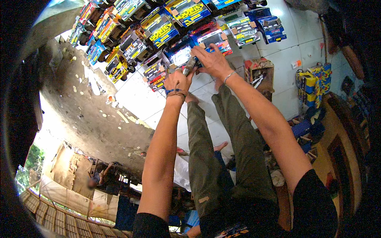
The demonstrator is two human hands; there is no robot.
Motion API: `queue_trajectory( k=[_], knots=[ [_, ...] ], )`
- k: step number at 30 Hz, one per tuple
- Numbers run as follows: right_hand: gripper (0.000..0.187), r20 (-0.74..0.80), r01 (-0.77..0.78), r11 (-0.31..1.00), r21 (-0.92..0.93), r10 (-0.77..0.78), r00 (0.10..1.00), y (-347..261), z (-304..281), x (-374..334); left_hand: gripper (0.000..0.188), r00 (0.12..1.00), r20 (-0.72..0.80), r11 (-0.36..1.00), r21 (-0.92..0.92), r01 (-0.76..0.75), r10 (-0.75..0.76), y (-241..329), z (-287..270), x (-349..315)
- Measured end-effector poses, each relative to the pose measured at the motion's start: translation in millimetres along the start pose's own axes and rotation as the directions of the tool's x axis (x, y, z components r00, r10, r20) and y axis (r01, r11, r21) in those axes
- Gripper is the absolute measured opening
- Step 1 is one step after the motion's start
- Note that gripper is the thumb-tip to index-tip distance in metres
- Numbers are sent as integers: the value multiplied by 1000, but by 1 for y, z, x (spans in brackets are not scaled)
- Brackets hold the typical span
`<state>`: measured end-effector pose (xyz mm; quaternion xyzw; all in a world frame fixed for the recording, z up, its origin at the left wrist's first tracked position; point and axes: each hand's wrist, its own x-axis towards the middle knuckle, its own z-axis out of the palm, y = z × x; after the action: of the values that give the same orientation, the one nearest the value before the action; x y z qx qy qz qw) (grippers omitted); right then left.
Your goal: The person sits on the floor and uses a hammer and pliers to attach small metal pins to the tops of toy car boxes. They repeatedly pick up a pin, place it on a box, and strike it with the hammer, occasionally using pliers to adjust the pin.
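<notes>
My left hand (177, 82) is closed around a small grey, metallic-looking object (189, 66) whose kind I cannot make out. My right hand (213, 62) reaches over from the right, fingers apart and curved, at the edge of a blue toy truck with a white front (181, 55). That truck stands at the near side of the rows, partly hidden by both hands. Just left of it is a red-and-dark toy truck (156, 75). Behind my right fingers sits another toy truck with a white panel (214, 39).
Rows of colourful toy trucks (158, 29) fill the far floor of white tiles (281, 51). On the right stand a wooden box with tools (260, 75) and a stack of yellow-and-blue truck bodies (313, 83). Bare ground with scraps (95, 103) lies left; a person (105, 174) is farther off.
</notes>
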<state>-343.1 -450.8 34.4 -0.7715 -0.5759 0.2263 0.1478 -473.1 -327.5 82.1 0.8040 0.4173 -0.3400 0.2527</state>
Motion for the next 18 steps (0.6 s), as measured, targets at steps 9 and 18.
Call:
queue_trajectory(
  k=[9, 18],
  knots=[
    [76, 9, -28, 999, -34, 28, 1000, -3, -2, 1, 66, 997, -82, 1000, 5, -12, 12, -6, 12, 7],
    [97, 112, 24, 984, -175, -5, 994, -14, -13, 9, 43, 971, -199, 989, -35, -141, 131, -23, 9, -24]
  ],
)
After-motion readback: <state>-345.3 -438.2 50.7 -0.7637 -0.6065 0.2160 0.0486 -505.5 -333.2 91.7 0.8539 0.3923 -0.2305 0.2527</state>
